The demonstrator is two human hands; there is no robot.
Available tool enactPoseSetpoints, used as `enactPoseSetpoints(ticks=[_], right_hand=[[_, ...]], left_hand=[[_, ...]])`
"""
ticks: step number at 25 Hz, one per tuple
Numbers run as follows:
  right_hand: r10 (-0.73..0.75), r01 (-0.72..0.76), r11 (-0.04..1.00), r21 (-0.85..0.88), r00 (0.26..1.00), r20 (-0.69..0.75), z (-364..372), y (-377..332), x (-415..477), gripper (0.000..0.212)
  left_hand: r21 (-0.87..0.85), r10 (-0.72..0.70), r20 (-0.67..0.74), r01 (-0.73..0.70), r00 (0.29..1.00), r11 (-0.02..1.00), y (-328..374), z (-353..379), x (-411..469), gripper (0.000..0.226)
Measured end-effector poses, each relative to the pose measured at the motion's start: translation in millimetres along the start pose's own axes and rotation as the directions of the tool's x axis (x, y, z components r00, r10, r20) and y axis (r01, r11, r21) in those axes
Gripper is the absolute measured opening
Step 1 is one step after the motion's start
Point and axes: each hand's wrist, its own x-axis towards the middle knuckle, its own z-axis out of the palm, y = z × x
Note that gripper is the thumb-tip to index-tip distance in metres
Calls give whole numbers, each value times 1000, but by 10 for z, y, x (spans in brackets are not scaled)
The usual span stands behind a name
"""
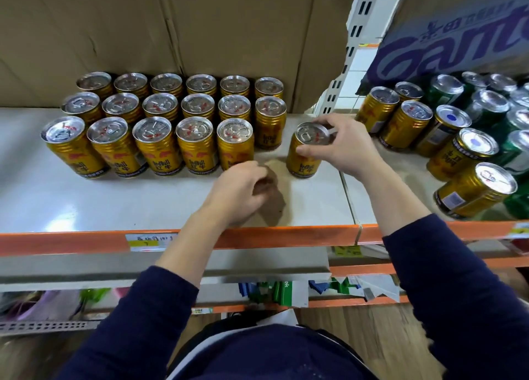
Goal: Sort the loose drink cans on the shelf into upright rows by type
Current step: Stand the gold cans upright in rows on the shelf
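dark blue sleeves (pixel 458 279) reach to the shelf (pixel 171 202), where the right hand (pixel 340 148) pinches an upright gold can (pixel 303 159) by its rim near the front row (pixel 156 148), left hand (pixel 243 190) loosely curled and empty; sliding it carelessly could topple neighbours.

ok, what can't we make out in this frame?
Head view:
- Green cans: cut by the right edge, labels hidden behind loose gold cans.
- Price tag: writing too small, blurred.
- Left hand: its curled fingers hide the palm; contents unknown.
- Gold can gripped by right hand: far side covered by fingers.
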Motion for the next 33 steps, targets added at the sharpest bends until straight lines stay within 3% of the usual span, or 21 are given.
enactPoseSetpoints(ticks=[7,12,15,22,29,33], right_hand=[[-175,176,984,2,980,-94,360,-404,19,71],[-19,21,998,62,999,-26,447,-379,64,72],[-10,9,997,71,1000,13,413,-364,45,73],[-19,26,999,28,977,-211,-79,-54,-314,28],[49,-155,957,-246,920,-390,-1128,716,-840,28],[235,-362,881,-303,893,-384,-1523,1163,-1118,50]], left_hand=[[157,-91,-153,115,984,981,-97,146,-133,12],[185,-125,-169,156,978,970,-84,158,-153,19],[143,-107,-145,128,984,981,-88,127,-146,17],[38,-54,-74,57,996,998,112,125,20,21],[-18,31,-81,-33,996,999,817,471,551,22],[-12,64,-17,-64,998,998,1210,707,995,30]])
